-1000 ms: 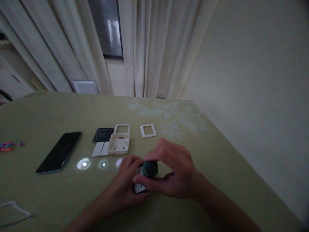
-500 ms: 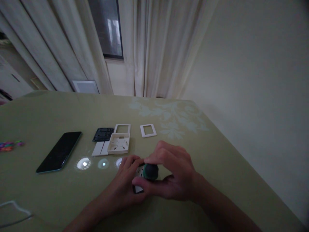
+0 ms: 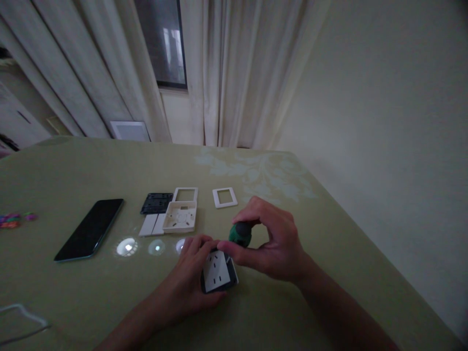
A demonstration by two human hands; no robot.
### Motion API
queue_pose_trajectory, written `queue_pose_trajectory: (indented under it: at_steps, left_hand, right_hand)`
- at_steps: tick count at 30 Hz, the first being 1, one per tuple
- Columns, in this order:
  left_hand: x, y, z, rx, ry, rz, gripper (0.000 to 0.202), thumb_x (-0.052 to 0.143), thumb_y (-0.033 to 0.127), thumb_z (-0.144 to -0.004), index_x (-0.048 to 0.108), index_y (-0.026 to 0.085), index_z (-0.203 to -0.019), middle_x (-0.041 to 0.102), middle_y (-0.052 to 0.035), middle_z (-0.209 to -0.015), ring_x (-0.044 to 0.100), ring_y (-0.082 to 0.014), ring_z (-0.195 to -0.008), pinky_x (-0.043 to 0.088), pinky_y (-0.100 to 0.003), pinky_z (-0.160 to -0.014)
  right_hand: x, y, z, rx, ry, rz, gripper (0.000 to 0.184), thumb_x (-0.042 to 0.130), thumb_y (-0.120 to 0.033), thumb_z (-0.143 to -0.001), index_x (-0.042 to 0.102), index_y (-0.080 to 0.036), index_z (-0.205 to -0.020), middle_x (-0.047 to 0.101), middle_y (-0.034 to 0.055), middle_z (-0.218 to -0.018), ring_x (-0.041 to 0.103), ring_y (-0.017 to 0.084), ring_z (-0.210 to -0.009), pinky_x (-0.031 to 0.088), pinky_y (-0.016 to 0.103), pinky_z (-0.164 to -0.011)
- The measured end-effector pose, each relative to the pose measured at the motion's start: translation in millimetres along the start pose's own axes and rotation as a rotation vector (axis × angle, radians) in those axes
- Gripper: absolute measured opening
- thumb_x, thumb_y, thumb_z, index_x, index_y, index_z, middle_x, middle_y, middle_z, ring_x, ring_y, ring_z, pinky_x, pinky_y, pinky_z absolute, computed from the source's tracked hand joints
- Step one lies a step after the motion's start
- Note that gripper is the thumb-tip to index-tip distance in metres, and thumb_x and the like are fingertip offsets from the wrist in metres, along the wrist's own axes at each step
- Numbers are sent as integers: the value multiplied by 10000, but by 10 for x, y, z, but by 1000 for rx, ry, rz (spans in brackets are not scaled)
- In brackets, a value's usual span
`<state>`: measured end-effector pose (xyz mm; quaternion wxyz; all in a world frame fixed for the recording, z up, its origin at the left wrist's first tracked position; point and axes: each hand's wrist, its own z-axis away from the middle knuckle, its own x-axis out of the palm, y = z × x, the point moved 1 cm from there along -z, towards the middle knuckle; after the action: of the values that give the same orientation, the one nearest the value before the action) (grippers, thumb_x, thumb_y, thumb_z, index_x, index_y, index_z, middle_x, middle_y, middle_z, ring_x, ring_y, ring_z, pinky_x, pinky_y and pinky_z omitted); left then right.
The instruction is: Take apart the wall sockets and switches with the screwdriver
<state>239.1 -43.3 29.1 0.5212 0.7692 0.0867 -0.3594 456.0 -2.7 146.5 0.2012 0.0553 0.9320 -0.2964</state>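
Note:
My left hand point(image 3: 190, 280) holds down a white socket insert point(image 3: 216, 276) with a dark edge on the green tablecloth point(image 3: 310, 234), fingers curled round its left side. Just above and right of it, my right hand point(image 3: 272, 241) pinches the green and black handle of a screwdriver point(image 3: 240, 234). The screwdriver's shaft is hidden behind my fingers. The socket's white face with its slots is in plain view.
Behind my hands lie a white back box point(image 3: 180, 217), two white frames point(image 3: 224, 197), a black module point(image 3: 156, 203) and white switch covers point(image 3: 153, 224). A dark phone point(image 3: 90, 229) lies to the left. Coloured bits point(image 3: 14, 219) sit at the far left edge.
My right hand has lifted up and to the right with the screwdriver, uncovering the socket's white face. My left hand has stayed on the socket.

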Motion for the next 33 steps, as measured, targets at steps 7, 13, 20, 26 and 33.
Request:
queue_pose_trajectory:
  at_steps: [7,13,20,26,33]
  left_hand:
    - [10,-13,-14,13,11,-3,774,892,187,-728,580,346,-1419,580,-75,-1408,544,-388,-1311,546,-572,-1085]
    - [16,-25,-2,22,7,2,809,891,197,-751,548,357,-1465,585,-69,-1383,551,-378,-1305,533,-582,-1106]
    - [58,-66,15,1,42,15,837,899,199,-735,552,379,-1475,580,-61,-1421,551,-382,-1319,537,-585,-1119]
    - [82,-112,29,-5,42,41,901,898,214,-729,523,402,-1526,573,-56,-1433,551,-389,-1325,551,-583,-1110]
    - [60,-91,20,-1,27,67,853,897,225,-758,524,403,-1504,558,-69,-1455,523,-401,-1364,525,-606,-1133]
  right_hand:
    - [-39,2,-20,-23,-90,-58,242,883,-249,-896,716,-197,-1063,722,-1,-880,653,138,-751,534,272,-686]
    - [-160,-81,-72,-65,-300,56,259,666,-215,-1000,710,-166,-1250,778,82,-1042,718,209,-938,576,328,-823]
    - [-174,-179,-33,-65,-413,168,432,454,-256,-1104,591,-140,-1497,736,122,-1148,687,237,-1010,604,390,-904]
    - [-136,-188,-53,-30,-361,174,461,521,-264,-1114,555,-148,-1559,698,140,-1247,684,242,-1104,612,390,-948]
    - [-144,-192,-57,-36,-308,148,396,688,-286,-1034,684,-109,-1388,731,124,-1179,702,237,-1069,608,373,-953]
